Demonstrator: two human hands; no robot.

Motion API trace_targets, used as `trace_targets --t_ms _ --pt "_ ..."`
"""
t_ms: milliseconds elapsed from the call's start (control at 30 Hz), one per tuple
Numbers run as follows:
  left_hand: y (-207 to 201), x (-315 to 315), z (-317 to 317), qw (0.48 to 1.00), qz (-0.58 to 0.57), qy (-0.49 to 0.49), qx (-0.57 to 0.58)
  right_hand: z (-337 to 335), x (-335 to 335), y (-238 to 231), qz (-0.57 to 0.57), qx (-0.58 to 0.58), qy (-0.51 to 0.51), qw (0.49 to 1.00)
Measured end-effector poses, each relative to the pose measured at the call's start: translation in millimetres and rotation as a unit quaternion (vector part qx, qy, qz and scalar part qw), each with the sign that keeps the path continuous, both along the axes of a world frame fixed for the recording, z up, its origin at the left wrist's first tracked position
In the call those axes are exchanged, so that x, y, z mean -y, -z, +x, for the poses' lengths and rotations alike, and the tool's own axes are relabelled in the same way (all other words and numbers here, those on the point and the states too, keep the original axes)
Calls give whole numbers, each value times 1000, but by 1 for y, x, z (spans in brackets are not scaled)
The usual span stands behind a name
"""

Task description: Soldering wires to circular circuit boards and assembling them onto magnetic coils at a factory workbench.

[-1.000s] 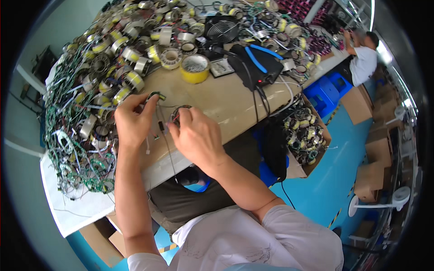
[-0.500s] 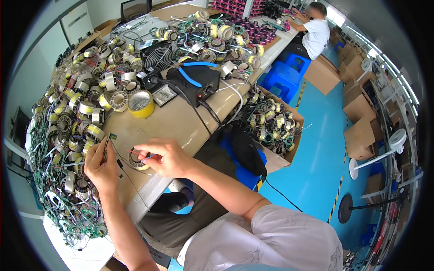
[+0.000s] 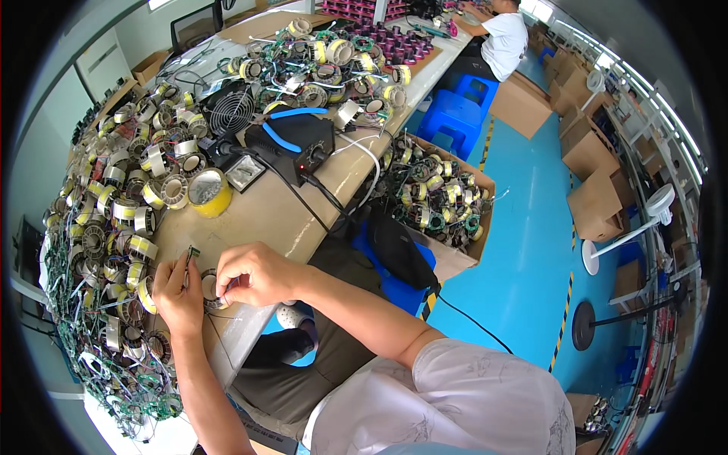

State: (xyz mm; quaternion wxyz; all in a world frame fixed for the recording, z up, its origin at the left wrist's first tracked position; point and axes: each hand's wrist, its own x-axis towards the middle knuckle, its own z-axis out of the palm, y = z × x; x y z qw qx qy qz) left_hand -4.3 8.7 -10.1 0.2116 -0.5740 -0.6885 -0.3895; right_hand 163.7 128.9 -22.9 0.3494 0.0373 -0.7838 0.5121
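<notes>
My left hand (image 3: 179,299) is closed, pinching a small green circuit board (image 3: 194,252) upright between thumb and fingers. Close beside it, my right hand (image 3: 258,274) is closed in a pinch on thin wires (image 3: 228,291), mostly hidden by the fingers. Between the two hands, a ring-shaped motor stator (image 3: 210,282) lies on the table, partly covered by my right fingers. A dark thin cable (image 3: 220,339) trails from near the left hand toward the table edge.
Piled stators (image 3: 106,205) cover the table's left side. A yellow-taped tub (image 3: 209,193) stands beyond my hands, near a black soldering station (image 3: 292,148) with blue-handled pliers (image 3: 282,139). At right are a carton of stators (image 3: 455,254), a blue stool (image 3: 453,114) and a seated co-worker (image 3: 504,42).
My right hand has come left and closer to my left hand; the red and blue wires it held are now mostly hidden. The whole view has shifted slightly.
</notes>
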Motion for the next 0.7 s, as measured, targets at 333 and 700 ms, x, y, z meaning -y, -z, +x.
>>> trace_targets --t_ms 333,700 --pt "0 0 5 999 -26 -32 -1 0 19 -7 101 -26 15 994" --pt "13 0 -14 1000 -26 -2 -17 -28 64 -21 200 -17 2 980"
